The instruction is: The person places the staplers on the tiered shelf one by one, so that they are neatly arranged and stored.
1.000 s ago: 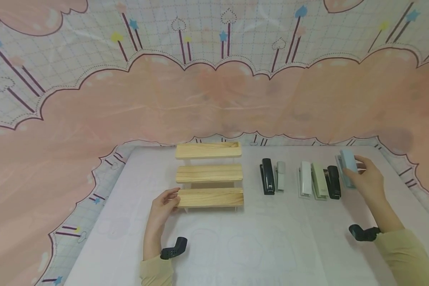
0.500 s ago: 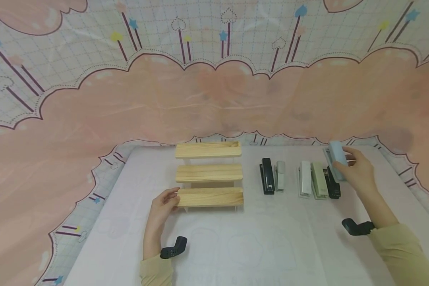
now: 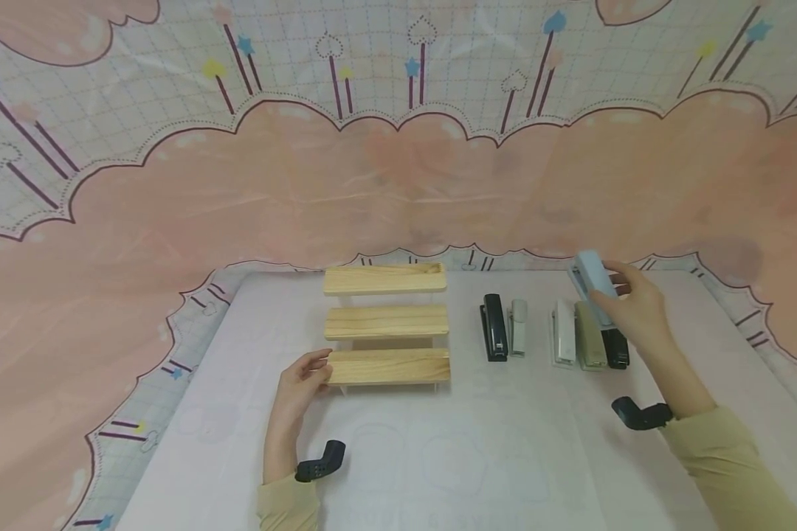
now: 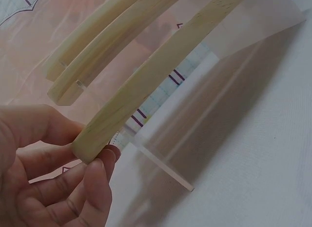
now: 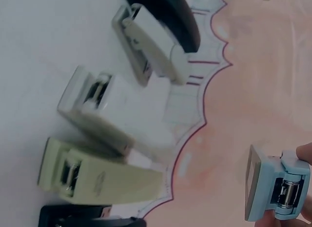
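My right hand [image 3: 633, 304] holds a light blue stapler [image 3: 596, 284] between thumb and fingers. In the head view it overlaps the green stapler [image 3: 590, 345] and part of a black stapler [image 3: 615, 349]. The right wrist view shows the blue stapler [image 5: 280, 185] from its end, raised above the table. With thumb and fingers, my left hand [image 3: 300, 380] pinches the left end of the lowest wooden shelf [image 3: 390, 367] of a three-tier rack. In the left wrist view, fingertips curl under that shelf board [image 4: 146, 95], above a clear support leg [image 4: 168, 171].
A white stapler [image 3: 564, 333] stands just left of the green one. Further left are a small grey-white stapler [image 3: 518, 328] and a long black stapler [image 3: 494, 328]. The middle shelf [image 3: 387, 322] and top shelf [image 3: 385, 280] rise behind the lowest. A patterned backdrop [image 3: 398, 184] hangs behind the white table [image 3: 438, 457].
My right hand has lifted the blue stapler from the right end of the row and carried it left, over the black and green staplers. The left hand stays at the shelf.
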The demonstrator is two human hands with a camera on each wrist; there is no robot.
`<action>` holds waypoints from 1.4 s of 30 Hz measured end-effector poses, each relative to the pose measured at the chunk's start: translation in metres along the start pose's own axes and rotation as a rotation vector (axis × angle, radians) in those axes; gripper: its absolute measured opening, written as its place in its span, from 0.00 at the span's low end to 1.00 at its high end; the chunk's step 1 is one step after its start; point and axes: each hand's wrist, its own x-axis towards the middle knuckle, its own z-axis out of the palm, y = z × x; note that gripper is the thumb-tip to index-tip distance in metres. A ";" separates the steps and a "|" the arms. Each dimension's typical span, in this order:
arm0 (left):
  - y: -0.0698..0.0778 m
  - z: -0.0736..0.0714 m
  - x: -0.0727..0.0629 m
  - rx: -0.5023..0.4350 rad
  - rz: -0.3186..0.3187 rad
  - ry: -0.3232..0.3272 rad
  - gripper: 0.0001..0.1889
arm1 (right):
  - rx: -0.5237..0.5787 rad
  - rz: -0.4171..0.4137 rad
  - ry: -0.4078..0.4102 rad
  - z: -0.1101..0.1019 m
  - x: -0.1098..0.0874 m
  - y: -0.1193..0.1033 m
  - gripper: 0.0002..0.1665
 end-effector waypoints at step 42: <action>0.005 0.000 -0.005 -0.002 0.008 -0.006 0.20 | 0.102 -0.160 -0.155 0.064 0.013 -0.093 0.34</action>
